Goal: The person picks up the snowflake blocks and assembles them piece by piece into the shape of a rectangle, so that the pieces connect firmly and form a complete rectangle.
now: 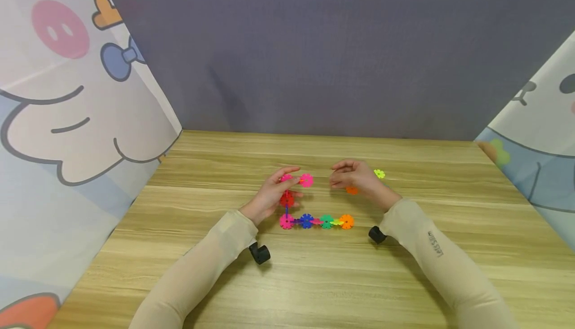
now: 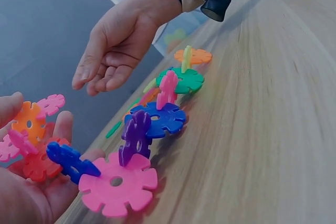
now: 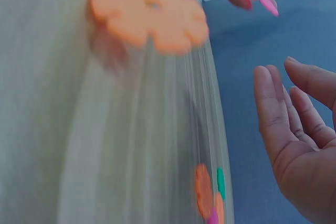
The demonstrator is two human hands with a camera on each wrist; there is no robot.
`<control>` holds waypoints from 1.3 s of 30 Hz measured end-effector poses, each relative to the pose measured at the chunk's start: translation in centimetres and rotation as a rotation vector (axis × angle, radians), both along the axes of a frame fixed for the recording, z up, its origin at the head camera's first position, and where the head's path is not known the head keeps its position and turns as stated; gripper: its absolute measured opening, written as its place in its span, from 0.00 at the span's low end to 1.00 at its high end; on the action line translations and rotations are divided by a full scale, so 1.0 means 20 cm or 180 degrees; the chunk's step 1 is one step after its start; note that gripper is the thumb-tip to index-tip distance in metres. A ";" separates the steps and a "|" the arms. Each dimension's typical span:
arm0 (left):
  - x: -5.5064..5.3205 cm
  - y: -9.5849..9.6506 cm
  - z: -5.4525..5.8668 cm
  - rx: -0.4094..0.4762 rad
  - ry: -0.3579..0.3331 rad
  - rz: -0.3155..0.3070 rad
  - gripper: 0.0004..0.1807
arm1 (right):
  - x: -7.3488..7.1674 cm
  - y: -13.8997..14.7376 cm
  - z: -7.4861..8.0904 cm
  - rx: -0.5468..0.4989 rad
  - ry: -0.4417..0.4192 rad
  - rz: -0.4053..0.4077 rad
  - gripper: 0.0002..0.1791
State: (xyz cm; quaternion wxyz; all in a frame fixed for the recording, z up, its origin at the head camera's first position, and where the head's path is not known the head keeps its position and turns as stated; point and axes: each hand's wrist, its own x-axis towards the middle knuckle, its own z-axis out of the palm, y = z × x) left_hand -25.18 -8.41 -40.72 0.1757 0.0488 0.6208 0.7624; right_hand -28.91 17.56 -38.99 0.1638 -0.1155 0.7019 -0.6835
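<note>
Notched plastic discs in several colours are joined edge to edge in an L-shaped chain, with a pink disc [image 1: 286, 221] at its corner. Blue [image 1: 307, 220], green [image 1: 326, 221] and orange discs [image 1: 346, 221] run rightward along the table from there. My left hand [image 1: 268, 194] holds the upper branch, thumb and fingers around its orange connecting disc [image 2: 28, 123]; a red disc [image 2: 43, 162] lies against the fingers and a pink disc [image 1: 307, 180] sticks out at the end. Across from it, my right hand [image 1: 352, 175] hovers with fingers loosely bent, holding nothing.
Loose discs lie behind and beside the right hand, among them an orange disc [image 1: 352, 190] and a yellow-green disc [image 1: 379, 173]. A grey panel [image 1: 323, 59] stands along the table's [image 1: 341, 279] far edge, with cartoon-printed cloth [image 1: 81, 119] at both sides.
</note>
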 end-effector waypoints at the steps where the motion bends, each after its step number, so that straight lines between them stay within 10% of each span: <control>1: 0.00 0.00 0.00 -0.0005 0.0011 0.0000 0.26 | 0.00 0.02 0.00 0.0047 0.0011 -0.0005 0.22; 39: 0.00 -0.01 0.01 -0.0058 -0.0043 0.0059 0.26 | -0.08 0.22 -0.02 0.1992 0.0276 0.0350 0.22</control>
